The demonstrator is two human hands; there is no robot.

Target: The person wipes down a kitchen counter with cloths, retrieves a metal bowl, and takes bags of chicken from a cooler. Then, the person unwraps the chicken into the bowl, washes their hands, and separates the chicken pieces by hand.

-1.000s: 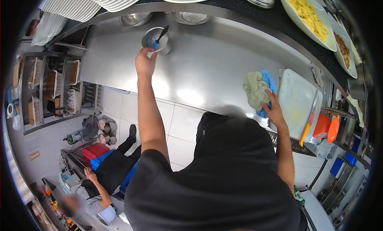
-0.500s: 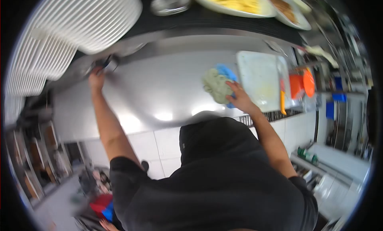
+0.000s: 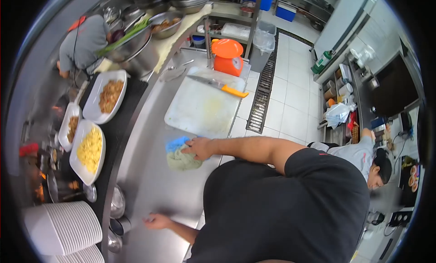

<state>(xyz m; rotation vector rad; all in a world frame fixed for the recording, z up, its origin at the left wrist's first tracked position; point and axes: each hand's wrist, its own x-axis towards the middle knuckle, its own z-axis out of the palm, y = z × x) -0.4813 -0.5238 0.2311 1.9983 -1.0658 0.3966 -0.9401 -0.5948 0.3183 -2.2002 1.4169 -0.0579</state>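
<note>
My right hand [image 3: 199,148] rests on a crumpled green cloth [image 3: 180,159] with a blue cloth [image 3: 176,144] beside it, on the steel counter [image 3: 154,190]. Its fingers are spread over the cloth. Lower down, my left hand [image 3: 156,221] is above the counter, fingers apart and slightly curled, holding nothing. To its left stands a small metal bowl [image 3: 120,226] under the shelf edge, apart from the hand. A white cutting board [image 3: 200,104] lies beyond the cloths, with a yellow-handled knife [image 3: 227,89] on it.
An orange scale [image 3: 228,63] stands past the board. On the black shelf [image 3: 119,127] are dishes of yellow food [image 3: 90,154] and brown food [image 3: 111,96], with stacked white plates [image 3: 68,226]. One person [image 3: 84,43] is at the upper left, another [image 3: 359,156] at the right.
The view has swung round to the right. My left hand has let go of the small metal bowl and moved away from it. My right hand has stayed at the cloths.
</note>
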